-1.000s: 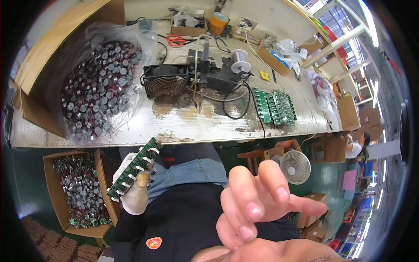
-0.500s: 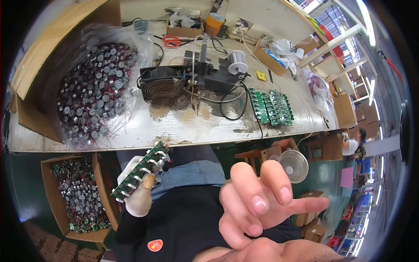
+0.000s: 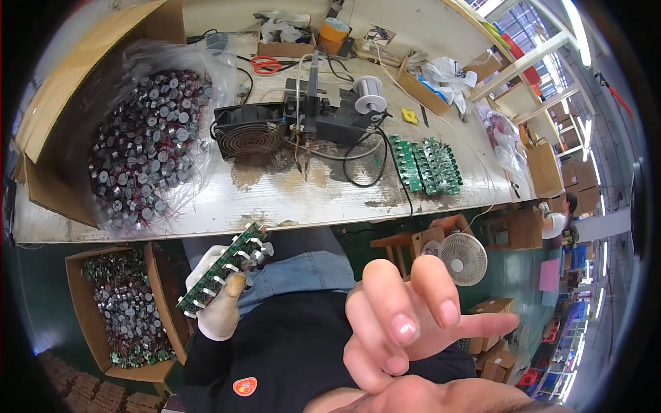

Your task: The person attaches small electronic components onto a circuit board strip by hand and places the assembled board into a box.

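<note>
My left hand (image 3: 219,318), in a whitish glove with a worn thumb tip, grips a long green circuit board strip (image 3: 222,270). White tabs line the strip, and round silver parts (image 3: 260,253) show along its right side near the upper end. The hand is over my lap, just short of the table edge. Close to the camera, my right hand (image 3: 406,323) is raised bare, its fingers bent and apart, with nothing visible in it. Beyond the left hand, a cardboard box with a plastic bag holds a heap of round silver parts with red wires (image 3: 148,144).
On the bench (image 3: 323,206) stand a black fan (image 3: 249,131), a soldering fixture (image 3: 310,110) and a wire spool (image 3: 369,95). Green board strips (image 3: 425,165) lie to the right. Below left is a filled carton (image 3: 131,310); a white fan (image 3: 463,259) stands at right.
The view has shifted slightly, moving the bench items a little left. More of the round silver parts shows beside the board strip. Both hands keep nearly the same pose.
</note>
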`<state>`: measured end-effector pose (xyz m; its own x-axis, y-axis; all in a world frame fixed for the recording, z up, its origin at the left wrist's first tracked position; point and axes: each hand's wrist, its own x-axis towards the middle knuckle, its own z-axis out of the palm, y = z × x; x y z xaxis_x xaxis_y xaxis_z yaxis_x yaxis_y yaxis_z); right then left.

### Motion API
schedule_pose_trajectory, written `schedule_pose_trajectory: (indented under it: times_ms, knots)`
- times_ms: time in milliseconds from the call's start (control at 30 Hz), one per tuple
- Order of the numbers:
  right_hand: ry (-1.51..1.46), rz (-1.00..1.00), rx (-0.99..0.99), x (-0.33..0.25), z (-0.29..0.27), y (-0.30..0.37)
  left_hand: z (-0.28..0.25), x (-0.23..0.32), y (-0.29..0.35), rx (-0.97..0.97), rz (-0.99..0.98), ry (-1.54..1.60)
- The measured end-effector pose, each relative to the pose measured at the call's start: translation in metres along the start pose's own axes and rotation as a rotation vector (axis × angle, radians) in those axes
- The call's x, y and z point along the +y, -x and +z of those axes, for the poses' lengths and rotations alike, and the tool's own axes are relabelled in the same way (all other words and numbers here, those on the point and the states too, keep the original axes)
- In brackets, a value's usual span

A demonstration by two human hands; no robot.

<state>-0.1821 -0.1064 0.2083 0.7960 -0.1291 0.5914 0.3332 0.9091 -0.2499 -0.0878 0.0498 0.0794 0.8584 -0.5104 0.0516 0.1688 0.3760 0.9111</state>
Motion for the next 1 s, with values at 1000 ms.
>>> schedule_pose_trajectory:
  times_ms: [1000]
  knots:
    - [0.1, -0.052, 0.186, 0.019, 0.014, 0.016, -0.01, 0.0, -0.006, 0.014, -0.036, 0.018]
